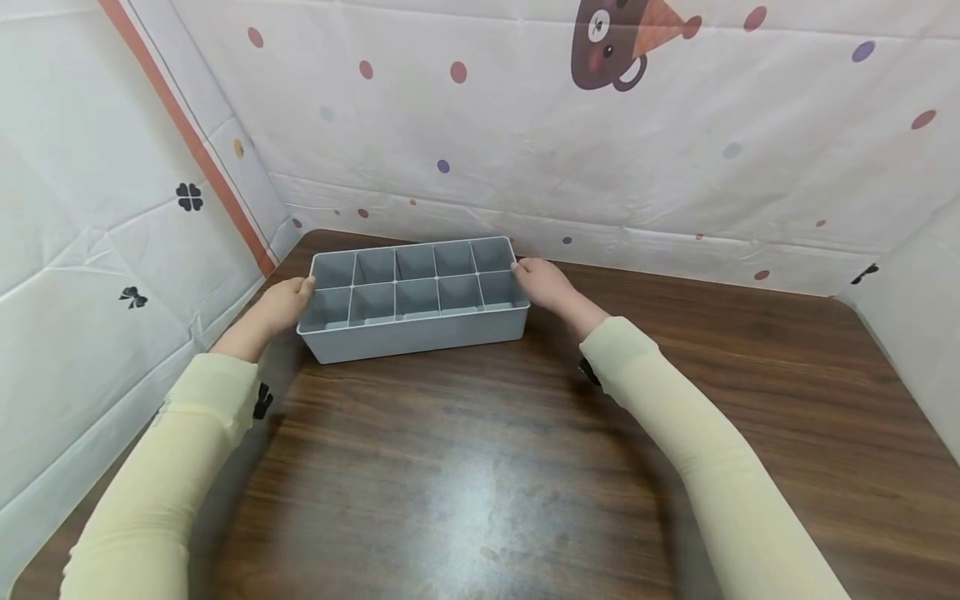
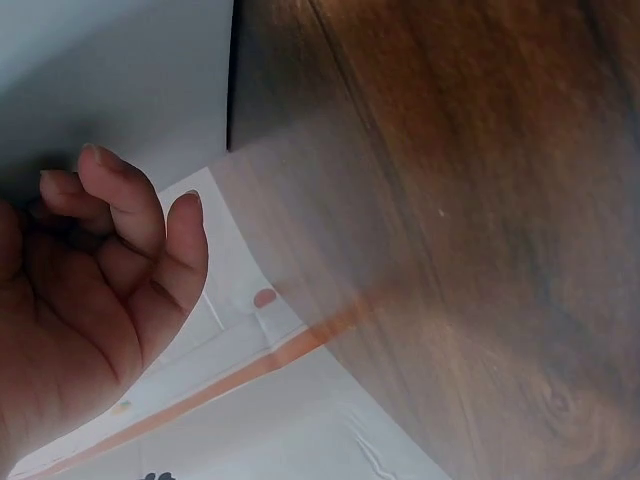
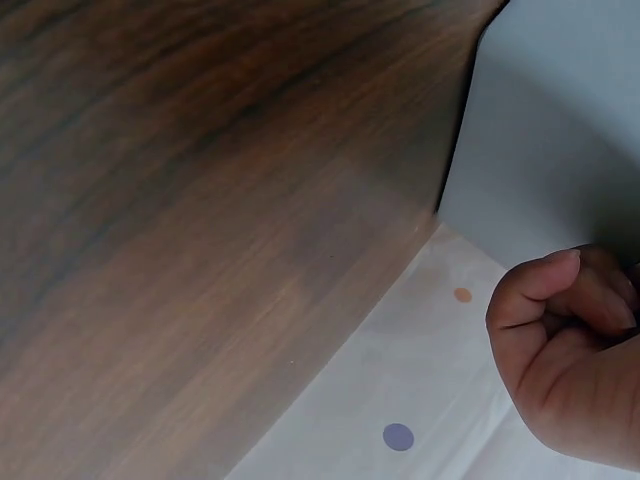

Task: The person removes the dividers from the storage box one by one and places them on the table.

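Observation:
A grey divided storage box [image 1: 420,337] stands at the far left of the wooden table, its several compartments facing up with nothing seen in them. My left hand [image 1: 281,304] grips its left end, thumb at the rim. At the opposite end, my right hand [image 1: 547,283] holds the right rim the same way. The left wrist view has the fingers of the left hand [image 2: 110,270] curled by the box's end wall [image 2: 120,80]. Curled fingers of the right hand [image 3: 570,340] also show beside the other end wall [image 3: 560,130]; both thumbs are hidden in the wrist views.
Brown wooden tabletop [image 1: 450,467] spreads in front of the box and to its right. A white dotted cloth [image 1: 525,125] hangs close behind the box. Along the left side hangs another white sheet [image 1: 90,250] with an orange stripe.

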Demonstrator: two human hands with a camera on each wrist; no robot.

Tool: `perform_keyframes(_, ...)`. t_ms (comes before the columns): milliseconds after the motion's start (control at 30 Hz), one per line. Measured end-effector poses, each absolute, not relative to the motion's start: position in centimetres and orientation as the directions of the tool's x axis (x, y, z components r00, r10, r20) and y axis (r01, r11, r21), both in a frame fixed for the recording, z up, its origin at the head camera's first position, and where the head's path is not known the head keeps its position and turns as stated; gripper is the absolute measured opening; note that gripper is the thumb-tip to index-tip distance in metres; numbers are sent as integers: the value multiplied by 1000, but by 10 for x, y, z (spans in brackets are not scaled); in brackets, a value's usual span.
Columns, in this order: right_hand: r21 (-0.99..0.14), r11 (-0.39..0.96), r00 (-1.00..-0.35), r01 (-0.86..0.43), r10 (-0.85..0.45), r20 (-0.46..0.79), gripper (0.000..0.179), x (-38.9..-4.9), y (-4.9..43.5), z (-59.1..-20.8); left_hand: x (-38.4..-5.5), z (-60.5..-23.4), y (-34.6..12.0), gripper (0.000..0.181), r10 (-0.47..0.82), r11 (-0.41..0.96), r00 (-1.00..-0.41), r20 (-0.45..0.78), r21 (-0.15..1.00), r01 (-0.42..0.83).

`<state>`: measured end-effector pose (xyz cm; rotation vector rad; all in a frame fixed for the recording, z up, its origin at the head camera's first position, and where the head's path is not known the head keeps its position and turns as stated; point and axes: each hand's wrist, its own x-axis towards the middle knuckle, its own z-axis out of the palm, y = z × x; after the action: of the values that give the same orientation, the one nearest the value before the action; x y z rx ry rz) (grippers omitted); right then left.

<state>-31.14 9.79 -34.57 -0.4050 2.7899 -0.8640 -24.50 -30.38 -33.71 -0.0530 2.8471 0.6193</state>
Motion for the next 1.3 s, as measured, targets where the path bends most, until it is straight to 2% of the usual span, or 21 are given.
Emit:
perform_keyframes(700, -573, 801, -964, -176, -257, -64, 37, -296, 114, -349, -259, -340, -289, 65, 41, 878, -955, -292, 468, -106)
perform_keyframes(1000, -579, 802, -965, -146, -245, -95, 38, -293, 124, -349, -266, -338, -279, 65, 39, 868, -955, -294, 483, -113)
perform_keyframes(1300, -563, 817, -968, -124, -224, -113, 48, -291, 133, -348, -271, -337, -270, 64, 58, 866, -957, -283, 491, -93)
